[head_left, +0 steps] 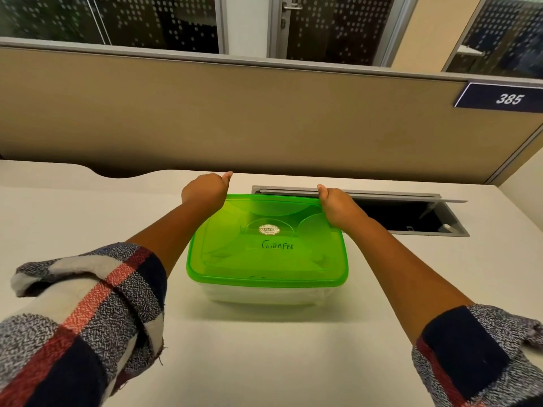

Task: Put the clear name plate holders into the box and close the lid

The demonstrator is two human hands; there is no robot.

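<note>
On desk (88, 207): clear box (264, 295) w/ green lid (264, 259) on; contents unclear. Left hand (205, 190) & right hand (336, 205) grasp lid's 2 far corners.

White desk (88, 218) — carries clear box (264, 295), green lid (264, 259) on.

A white desk (264, 362) meets a tan partition (235, 118) bearing a navy sign (499, 96) reading 385. An open cable hatch (411, 212) is set into the desk.
</note>
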